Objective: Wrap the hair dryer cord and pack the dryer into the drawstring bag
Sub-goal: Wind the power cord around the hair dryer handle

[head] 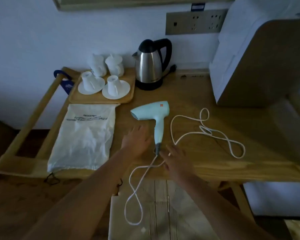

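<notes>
**Dryer flat on bench, both hands spread beside its handle**

Lay flat on the wooden bench (197, 94): pale blue hair dryer (153, 115), just beyond both hands. Left hand (137, 141) with fingers spread, just left of the handle, holding nothing; whether touching the handle, impossible to tell. Right hand (177, 160) likewise spread and empty, just right of the handle's lower end, over the white cord (204, 130) near where it left the dryer.

Cord partly hidden under the right hand; one loop hanging off the bench's near edge, the rest in loose loops well to the right. Plug not made out. Printing on the white drawstring bag (84, 137) blurred, unreadable; bag flat on the bench left of the dryer, its dark string dangling over the near edge.

Nozzle pointed left, barrel running left to right; handle running toward the near edge, slightly tilted.
</notes>
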Action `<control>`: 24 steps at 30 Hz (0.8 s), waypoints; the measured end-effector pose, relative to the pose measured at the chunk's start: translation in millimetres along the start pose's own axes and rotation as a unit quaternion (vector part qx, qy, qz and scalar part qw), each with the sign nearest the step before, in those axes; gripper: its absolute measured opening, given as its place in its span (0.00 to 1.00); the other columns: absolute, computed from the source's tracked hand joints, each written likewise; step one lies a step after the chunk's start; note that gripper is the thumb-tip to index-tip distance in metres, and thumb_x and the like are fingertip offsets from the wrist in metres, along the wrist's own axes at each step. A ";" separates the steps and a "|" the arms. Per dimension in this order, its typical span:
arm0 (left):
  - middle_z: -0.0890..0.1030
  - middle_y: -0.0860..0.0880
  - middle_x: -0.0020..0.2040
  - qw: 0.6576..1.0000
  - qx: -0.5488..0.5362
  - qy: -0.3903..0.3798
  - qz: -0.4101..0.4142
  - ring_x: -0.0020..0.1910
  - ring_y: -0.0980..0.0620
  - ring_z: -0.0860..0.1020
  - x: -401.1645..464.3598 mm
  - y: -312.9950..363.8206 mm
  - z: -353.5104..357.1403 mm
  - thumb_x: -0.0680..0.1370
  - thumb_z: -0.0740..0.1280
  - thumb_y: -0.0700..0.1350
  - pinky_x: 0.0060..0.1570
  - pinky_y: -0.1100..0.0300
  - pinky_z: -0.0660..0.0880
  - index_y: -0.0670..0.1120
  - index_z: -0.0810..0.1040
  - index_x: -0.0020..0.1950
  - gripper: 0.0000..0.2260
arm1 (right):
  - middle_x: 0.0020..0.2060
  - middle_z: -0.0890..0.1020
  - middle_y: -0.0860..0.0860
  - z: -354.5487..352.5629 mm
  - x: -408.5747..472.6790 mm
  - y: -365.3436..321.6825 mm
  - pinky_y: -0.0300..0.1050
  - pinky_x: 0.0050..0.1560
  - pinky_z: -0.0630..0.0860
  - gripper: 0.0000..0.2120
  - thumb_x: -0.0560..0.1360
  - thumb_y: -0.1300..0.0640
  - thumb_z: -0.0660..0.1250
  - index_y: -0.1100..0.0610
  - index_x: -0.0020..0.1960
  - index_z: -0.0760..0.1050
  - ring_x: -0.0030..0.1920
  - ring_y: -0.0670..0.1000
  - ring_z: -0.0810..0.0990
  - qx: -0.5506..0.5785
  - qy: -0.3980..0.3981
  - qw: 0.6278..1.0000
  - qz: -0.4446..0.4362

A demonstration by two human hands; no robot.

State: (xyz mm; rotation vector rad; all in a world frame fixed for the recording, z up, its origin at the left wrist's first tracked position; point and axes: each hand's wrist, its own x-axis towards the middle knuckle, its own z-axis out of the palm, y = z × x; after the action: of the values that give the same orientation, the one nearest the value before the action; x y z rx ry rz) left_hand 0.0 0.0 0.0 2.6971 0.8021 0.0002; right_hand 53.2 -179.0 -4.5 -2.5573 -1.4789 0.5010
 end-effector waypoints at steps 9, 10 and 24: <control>0.77 0.40 0.59 0.976 -0.176 -0.044 -0.122 0.58 0.43 0.76 68.7 30.7 41.4 0.76 0.66 0.54 0.51 0.54 0.74 0.38 0.71 0.63 0.24 | 0.43 0.79 0.48 46.3 7.0 18.0 0.49 0.49 0.78 0.13 0.69 0.53 0.56 0.49 0.46 0.79 0.45 0.50 0.78 -0.023 0.125 0.986 -0.112; 0.77 0.40 0.60 0.967 -0.205 -0.055 -0.138 0.58 0.43 0.76 72.1 33.5 41.0 0.76 0.66 0.53 0.49 0.56 0.72 0.37 0.70 0.64 0.24 | 0.40 0.78 0.48 47.1 6.8 19.3 0.48 0.46 0.78 0.12 0.69 0.53 0.56 0.50 0.43 0.79 0.43 0.50 0.78 -0.026 0.123 0.985 -0.115; 0.71 0.43 0.54 0.705 -0.693 -0.050 -0.145 0.47 0.48 0.74 21.6 60.0 -45.2 0.80 0.60 0.40 0.39 0.53 0.77 0.52 0.63 0.64 0.15 | 0.39 0.83 0.46 -12.7 -27.6 52.4 0.47 0.53 0.76 0.09 0.63 0.56 0.74 0.50 0.43 0.80 0.43 0.49 0.81 -0.047 0.091 0.995 -0.021</control>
State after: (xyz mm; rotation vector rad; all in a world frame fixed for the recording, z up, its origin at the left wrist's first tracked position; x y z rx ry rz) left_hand 46.0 -21.9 59.3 1.1055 0.7065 0.2663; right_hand 87.7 -228.8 -1.9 -2.5566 -1.5202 0.1906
